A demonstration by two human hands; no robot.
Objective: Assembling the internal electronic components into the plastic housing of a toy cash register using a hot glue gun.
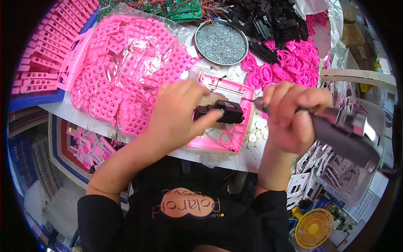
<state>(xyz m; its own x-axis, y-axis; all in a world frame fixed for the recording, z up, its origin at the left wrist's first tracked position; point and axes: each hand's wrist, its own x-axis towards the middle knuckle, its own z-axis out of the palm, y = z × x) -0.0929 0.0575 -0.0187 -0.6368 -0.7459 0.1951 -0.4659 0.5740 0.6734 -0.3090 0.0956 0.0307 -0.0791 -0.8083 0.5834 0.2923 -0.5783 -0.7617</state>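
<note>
My right hand (289, 113) grips a dark power screwdriver (346, 136). Its thin bit points left, above the right side of a pink plastic housing (238, 140). Inside that housing sits a black box-shaped module (230, 112), with thin wires and metal rods around it. Beside the module is my left hand (178, 109), thumb and fingers apart. The left thumb overlaps the module's edge; whether it presses on it I cannot tell. The left fingertips are slightly blurred.
A round dish of small screws (221, 43) stands behind the housing. A clear bag of pink key parts (126, 71) lies left; pink rings (289, 65) and black modules (268, 21) are heaped at back right. White discs (258, 129) lie beside the housing. A bin of white parts (348, 168) stands right.
</note>
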